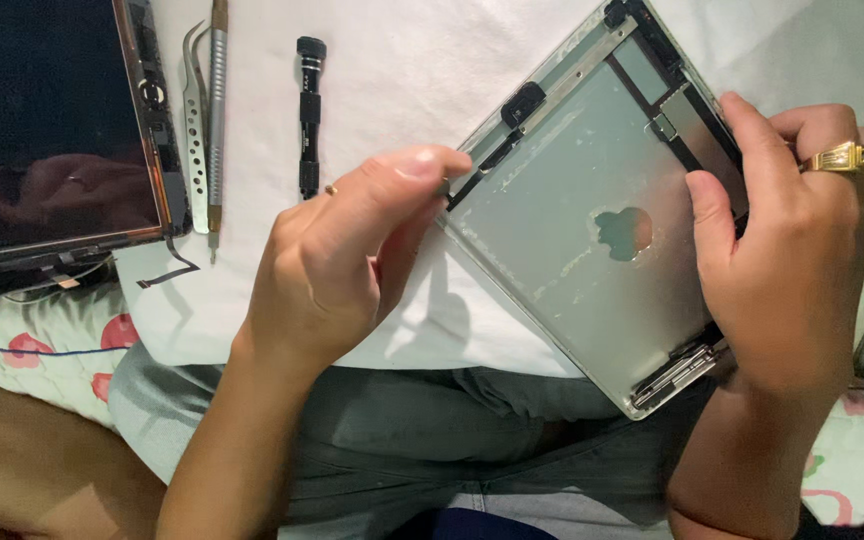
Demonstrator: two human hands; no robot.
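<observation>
White cloth (372,60) backdrop, right hand (787,270) gripping tablet shell (572,230), left fingers (422,165) pinching its edge

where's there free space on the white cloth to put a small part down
Free: the white cloth between the black screwdriver and the tablet shell. Crowded: the left, with tweezers and screen panel.

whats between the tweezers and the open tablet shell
In the head view, a black screwdriver handle lies on the white cloth between the perforated metal tweezers and the silver tablet shell.
</observation>
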